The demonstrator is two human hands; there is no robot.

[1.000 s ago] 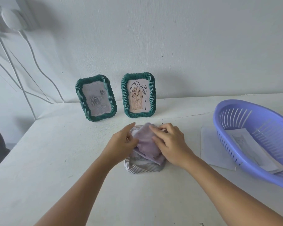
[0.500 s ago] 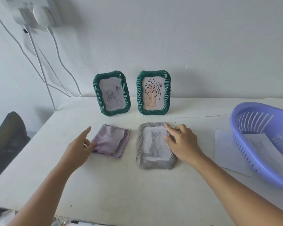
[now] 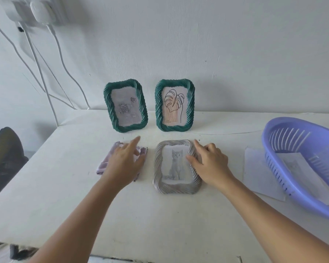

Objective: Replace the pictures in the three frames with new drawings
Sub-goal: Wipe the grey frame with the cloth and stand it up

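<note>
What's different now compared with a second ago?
The purple cloth, wiped over the grey frame by both hands, was carried off to the frame's left, where the left hand rests on it. The right hand touches the frame's right edge. Both green frames stayed standing.

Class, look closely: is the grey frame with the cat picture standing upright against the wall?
No: the grey frame lies flat on the table, face up, in front of the two green frames standing upright.

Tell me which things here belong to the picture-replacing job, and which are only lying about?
Job: grey frame with cat picture, two green frames, paper sheets, right hand on the grey frame.
Lying about: lilac cloth under left hand, purple basket, wall cables.
</note>
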